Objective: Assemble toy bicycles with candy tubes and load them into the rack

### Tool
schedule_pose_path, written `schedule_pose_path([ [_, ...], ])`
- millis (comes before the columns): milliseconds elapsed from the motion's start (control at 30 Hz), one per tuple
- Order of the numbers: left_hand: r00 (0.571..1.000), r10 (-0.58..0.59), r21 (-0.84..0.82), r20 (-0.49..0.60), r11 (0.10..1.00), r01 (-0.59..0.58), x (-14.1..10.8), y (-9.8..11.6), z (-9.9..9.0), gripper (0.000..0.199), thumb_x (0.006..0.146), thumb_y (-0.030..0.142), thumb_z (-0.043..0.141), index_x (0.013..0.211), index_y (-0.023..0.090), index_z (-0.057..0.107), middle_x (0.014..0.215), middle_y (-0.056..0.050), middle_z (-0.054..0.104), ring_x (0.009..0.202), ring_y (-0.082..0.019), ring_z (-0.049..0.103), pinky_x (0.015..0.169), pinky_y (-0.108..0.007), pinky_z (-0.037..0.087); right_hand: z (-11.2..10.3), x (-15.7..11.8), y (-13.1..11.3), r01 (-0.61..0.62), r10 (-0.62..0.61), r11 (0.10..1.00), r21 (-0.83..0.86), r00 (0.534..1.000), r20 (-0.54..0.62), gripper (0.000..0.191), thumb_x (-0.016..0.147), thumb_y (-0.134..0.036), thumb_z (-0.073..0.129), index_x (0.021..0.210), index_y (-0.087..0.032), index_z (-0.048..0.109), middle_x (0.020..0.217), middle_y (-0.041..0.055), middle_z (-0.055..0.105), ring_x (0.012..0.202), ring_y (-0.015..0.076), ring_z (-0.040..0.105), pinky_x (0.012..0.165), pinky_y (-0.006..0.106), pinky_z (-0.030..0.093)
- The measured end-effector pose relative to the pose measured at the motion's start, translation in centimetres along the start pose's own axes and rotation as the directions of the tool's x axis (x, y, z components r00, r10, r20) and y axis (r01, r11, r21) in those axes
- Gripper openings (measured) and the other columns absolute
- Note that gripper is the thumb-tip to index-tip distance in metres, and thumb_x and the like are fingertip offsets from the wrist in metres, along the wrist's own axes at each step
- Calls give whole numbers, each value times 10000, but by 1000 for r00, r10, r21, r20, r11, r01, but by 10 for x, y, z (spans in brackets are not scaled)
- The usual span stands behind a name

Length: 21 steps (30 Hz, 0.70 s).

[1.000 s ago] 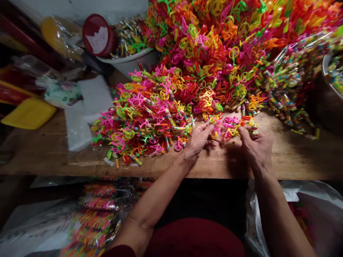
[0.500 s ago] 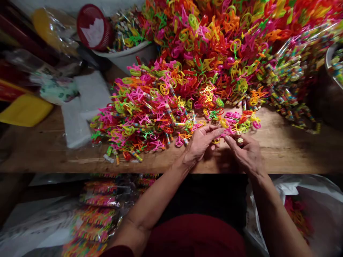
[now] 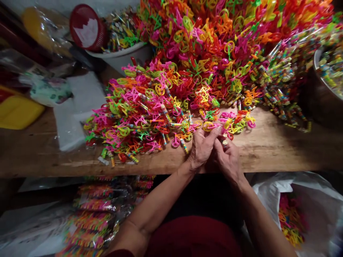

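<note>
My left hand (image 3: 202, 148) is closed at the table's front, its thumb and fingers pinching a small pink plastic toy piece (image 3: 213, 126). Right against it is my right hand (image 3: 229, 159), curled around small tubes whose pale ends (image 3: 224, 139) show above the fingers. The fingertips of both hands meet, and what lies between them is partly hidden. Just beyond them is a small cluster of pink, green, red and yellow toy pieces (image 3: 239, 123). Left of my hands spreads a heap of toy pieces with bead-filled tubes (image 3: 139, 117).
A much larger heap of bright plastic pieces (image 3: 203, 50) rises behind. Tubes fill a white tub (image 3: 125, 57) at back left and a round metal container (image 3: 325, 84) at right. Packed strips (image 3: 93, 221) and a white sack (image 3: 318, 210) are below the wooden table (image 3: 281, 153).
My hands have drawn closer together, the right moving left to meet the left. The whole view has shifted slightly, with the table's things appearing further left.
</note>
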State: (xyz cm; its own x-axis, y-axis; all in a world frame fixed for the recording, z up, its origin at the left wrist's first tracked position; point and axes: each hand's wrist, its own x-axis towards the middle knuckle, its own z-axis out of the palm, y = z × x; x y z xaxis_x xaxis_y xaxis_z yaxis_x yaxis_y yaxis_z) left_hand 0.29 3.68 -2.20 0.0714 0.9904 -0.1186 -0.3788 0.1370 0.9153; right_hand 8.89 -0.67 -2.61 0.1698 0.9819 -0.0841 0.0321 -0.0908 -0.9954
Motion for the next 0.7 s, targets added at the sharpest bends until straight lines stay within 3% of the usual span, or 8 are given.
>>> schedule_pose_path([
  [100,995,-79,69,61,995,75,7,12,-11,235,808,347,752,894,153,652,778,-13,708,698,-135,707,699,-248,571,-29,-12,6,106,-95,965,-240,994,59,319,950,-439,573,1109,-195,702,979,78,733,786,172,673,745,307,555],
  [167,982,-145,150,119,981,126,8,19,-16,229,775,312,772,872,144,649,717,3,685,615,-115,680,601,-215,533,-54,-17,8,146,-123,920,-365,989,86,291,955,-379,568,1138,-207,715,882,47,710,726,158,644,692,290,527],
  [300,944,-277,204,179,949,240,7,20,-17,247,725,292,810,864,131,684,681,27,659,502,-60,583,525,-189,471,-87,-13,-1,151,-191,896,-417,980,-56,325,913,-376,657,1204,-238,702,802,17,697,686,162,644,581,264,483],
  [367,911,-349,186,219,932,313,5,18,-15,289,711,332,833,875,128,710,663,26,656,476,-51,554,503,-188,440,-92,-5,-8,188,-257,882,-433,960,-108,259,897,-385,679,1108,-248,744,810,26,720,690,167,658,572,264,485],
  [500,851,-441,225,286,894,387,1,18,-17,360,726,405,857,913,123,736,666,7,665,503,-65,575,513,-191,421,-90,6,-10,261,-290,862,-434,957,0,266,896,-398,657,1076,-244,777,967,59,770,740,176,679,594,275,499],
  [700,828,-441,233,348,896,379,-11,23,-24,387,713,448,880,820,113,717,729,-2,656,593,-61,578,605,-199,450,-88,6,4,177,-171,927,-332,984,48,306,881,-493,654,938,-224,788,707,20,706,578,143,583,497,247,410],
])
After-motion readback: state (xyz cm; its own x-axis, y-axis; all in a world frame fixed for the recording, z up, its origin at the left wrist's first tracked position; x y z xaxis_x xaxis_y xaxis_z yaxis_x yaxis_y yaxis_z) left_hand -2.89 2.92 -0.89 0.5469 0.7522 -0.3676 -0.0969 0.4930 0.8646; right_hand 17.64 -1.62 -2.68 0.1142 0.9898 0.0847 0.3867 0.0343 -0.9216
